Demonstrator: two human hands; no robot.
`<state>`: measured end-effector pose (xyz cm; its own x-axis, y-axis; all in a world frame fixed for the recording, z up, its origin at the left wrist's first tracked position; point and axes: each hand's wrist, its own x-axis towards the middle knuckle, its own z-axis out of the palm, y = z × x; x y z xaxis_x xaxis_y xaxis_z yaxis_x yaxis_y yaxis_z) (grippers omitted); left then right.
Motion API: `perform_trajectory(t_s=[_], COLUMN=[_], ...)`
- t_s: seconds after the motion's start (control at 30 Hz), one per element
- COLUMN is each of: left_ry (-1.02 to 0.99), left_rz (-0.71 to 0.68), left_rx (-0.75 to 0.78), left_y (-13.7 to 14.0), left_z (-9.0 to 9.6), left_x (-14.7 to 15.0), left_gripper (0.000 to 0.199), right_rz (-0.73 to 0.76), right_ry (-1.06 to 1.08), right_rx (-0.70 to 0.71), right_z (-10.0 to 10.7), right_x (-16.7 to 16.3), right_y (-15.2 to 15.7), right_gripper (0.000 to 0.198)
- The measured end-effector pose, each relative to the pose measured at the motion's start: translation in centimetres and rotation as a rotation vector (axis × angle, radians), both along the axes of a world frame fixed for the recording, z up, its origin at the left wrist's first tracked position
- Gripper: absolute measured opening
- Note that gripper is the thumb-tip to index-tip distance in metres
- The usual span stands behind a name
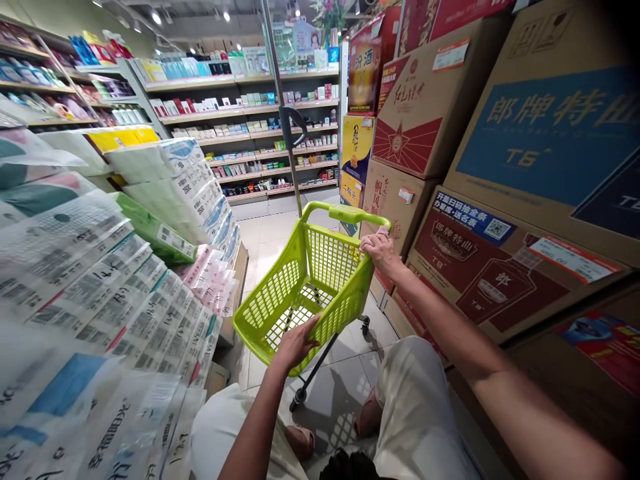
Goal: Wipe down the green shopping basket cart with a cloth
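Observation:
A lime-green shopping cart (327, 257) with a perforated plastic basket stands on the floor in front of me, its handle at the far side. Its basket holds nothing. My left hand (296, 343) grips the cart's near rim, thumb on the outside and fingers over the edge. At the far right corner, by the end of the handle, my right hand (380, 250) is closed on a small pinkish cloth (383, 231) pressed against the cart. Part of that cloth is hidden under the fingers.
Stacked liquor cartons (407, 110) rise close on the right. Piles of packaged tissue paper (165, 180) line the left side. Shelves of small boxed goods (245, 133) stand at the back. A metal pole (285, 113) rises behind the cart. Tiled floor (270, 243) shows between.

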<state>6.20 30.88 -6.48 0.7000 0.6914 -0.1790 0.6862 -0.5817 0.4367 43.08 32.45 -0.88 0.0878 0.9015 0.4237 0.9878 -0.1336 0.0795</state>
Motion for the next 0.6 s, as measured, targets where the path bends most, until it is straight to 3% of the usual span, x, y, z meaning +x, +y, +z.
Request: perform_trajectory(t_s=[0.17, 0.33, 0.5, 0.6], left_ry=[0.034, 0.035, 0.036, 0.026], left_rz=[0.065, 0.102, 0.144, 0.102], left_rx=[0.046, 0.030, -0.018, -0.065], left_y=[-3.2, -5.3, -7.4, -7.3], left_z=[-0.1, 0.2, -0.4, 0.1], left_x=[1.6, 3.7, 4.9, 4.8], left_gripper=[0.078, 0.079, 0.082, 0.082], right_rz=[0.049, 0.095, 0.063, 0.038], right_ry=[0.012, 0.007, -0.032, -0.027], right_rx=[0.005, -0.032, -0.107, -0.081], right_z=[0.4, 1.3, 1.9, 1.7], right_x=[0.6, 0.7, -0.9, -2.0], right_y=[-0.2, 1.6, 4.0, 5.0], right_gripper=[0.026, 0.022, 0.028, 0.032])
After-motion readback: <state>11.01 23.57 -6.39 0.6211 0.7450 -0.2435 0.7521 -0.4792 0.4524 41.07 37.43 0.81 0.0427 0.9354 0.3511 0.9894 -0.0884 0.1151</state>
